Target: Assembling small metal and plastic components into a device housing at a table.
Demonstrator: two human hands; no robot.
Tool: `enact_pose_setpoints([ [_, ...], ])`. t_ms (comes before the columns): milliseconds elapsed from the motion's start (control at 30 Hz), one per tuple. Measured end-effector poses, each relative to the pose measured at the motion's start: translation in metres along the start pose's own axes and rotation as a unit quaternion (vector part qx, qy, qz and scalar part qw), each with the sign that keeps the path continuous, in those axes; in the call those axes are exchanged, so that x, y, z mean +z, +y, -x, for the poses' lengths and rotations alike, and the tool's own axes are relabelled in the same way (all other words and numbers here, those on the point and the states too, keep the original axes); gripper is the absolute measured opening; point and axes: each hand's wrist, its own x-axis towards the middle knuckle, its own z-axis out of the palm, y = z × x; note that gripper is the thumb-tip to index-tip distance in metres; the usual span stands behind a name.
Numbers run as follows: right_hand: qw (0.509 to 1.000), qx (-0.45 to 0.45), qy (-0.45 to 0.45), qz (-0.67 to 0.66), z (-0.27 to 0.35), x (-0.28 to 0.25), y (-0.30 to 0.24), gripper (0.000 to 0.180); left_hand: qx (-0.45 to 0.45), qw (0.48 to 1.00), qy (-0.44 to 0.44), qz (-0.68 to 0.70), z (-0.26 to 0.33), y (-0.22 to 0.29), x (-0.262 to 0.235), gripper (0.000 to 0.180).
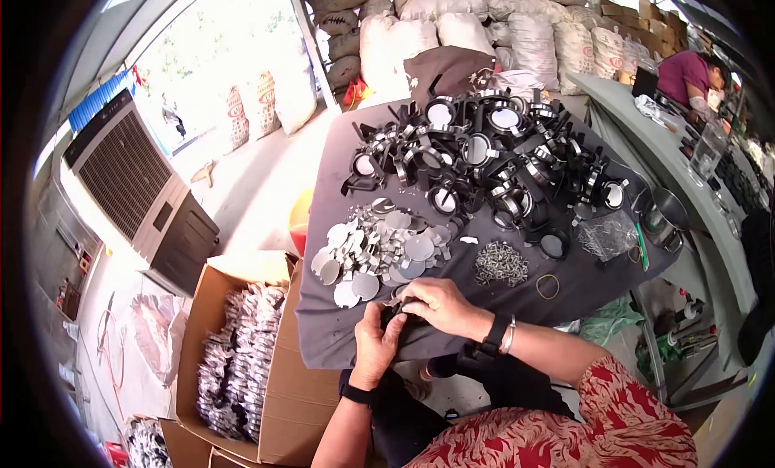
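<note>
open shed, grey cloth worktop [517,286]. both hands at its near edge: left hand [376,347] cups a small black frame [395,313], right hand [440,305] fingers pinching it. best keep it steady, silver discs [375,250] just beyond.

Two hands, one cardboard box [234,363], one rubber band [547,286], and uncountable heaps of round discs [379,250] and black frames [484,153].

bare cloth [339,331] left of hands, discs [375,254] ahead
</note>
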Motion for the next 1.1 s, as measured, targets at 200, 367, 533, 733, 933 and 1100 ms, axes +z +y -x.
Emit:
enact_pose_setpoints([
  [200, 0.978, 0.058, 0.192, 0.053, 0.073, -0.028, -0.008, 0.012, -0.277, 0.905, 0.01, 0.323, -0.056, 0.058, -0.014, 0.008],
  [367, 0.971, -0.007, 0.129, 0.2, 0.082, -0.036, -0.009, 0.015, -0.123, 0.926, 0.008, 0.357, -0.199, 0.106, 0.057, 0.009],
  [533, 0.973, -0.014, 0.086, 0.215, 0.084, -0.028, -0.011, 0.016, -0.135, 0.971, 0.012, 0.195, -0.27, 0.123, 0.078, 0.067],
  [733, 0.982, -0.022, 0.131, 0.137, 0.078, -0.022, -0.002, 0.016, -0.132, 0.981, -0.014, 0.139, -0.165, 0.057, -0.01, 0.049],
  [933, 0.972, 0.018, 0.178, 0.151, 0.085, -0.031, 0.003, 0.017, -0.258, 0.925, 0.279, 0.013, 0.037, -0.005, -0.227, 0.021],
  [1100, 0.984, 0.055, 0.127, 0.112, 0.097, -0.021, 0.028, 0.012, -0.522, 0.769, 0.318, -0.187, 0.291, -0.015, -0.299, 0.013],
])
